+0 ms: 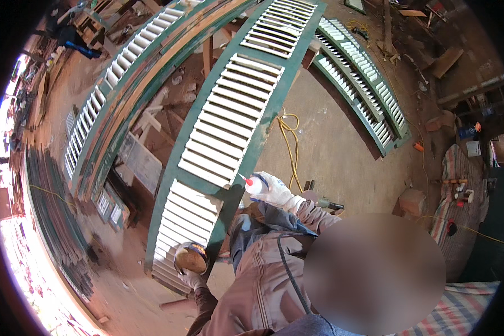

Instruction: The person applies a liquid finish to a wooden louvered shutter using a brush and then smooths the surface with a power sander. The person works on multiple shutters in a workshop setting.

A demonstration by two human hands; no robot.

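Note:
My right hand (277, 193), in a white glove, grips a small white squeeze bottle (255, 186) with a red nozzle. The nozzle tip points at the right rail of a long green louvred shutter (229, 117) with white slats, which lies raised in front of me. My left hand (195, 278), also gloved, holds a round open tin (190, 259) with brown contents against the shutter's near lower end. My brown jacket sleeves come in from the lower edge, and a black cable hangs down my chest.
More green louvred shutters lie to the left (123, 73) and at the back right (364, 84). A yellow cord (290, 140) loops on the dirt floor. Bricks (413, 200), stacked timber (50, 207) on the left and a striped cloth (459, 185) with small tools are on the right.

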